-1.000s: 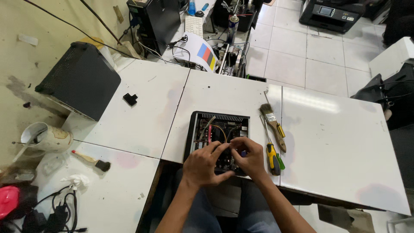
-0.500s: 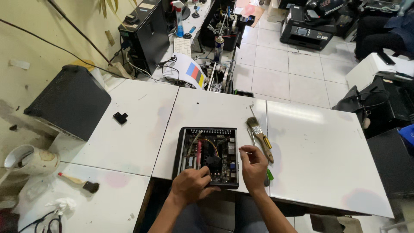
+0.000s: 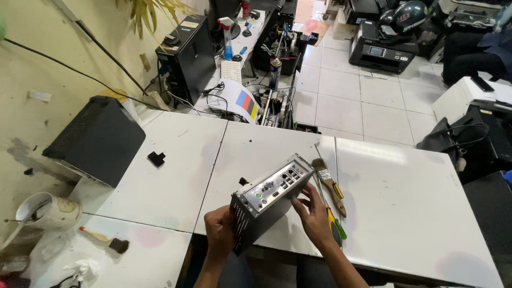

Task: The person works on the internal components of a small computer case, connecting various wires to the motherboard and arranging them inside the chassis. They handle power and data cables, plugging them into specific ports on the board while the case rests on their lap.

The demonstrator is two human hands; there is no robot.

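Small computer case, flat on white table half second ago, now tipped up on edge, port panel facing up. Left hand grips case's lower perforated end, fingers curled. Right hand half open, fingertips on case's right side. Paintbrush and screwdriver just right of case. White cup far left of case, brush handle inside.
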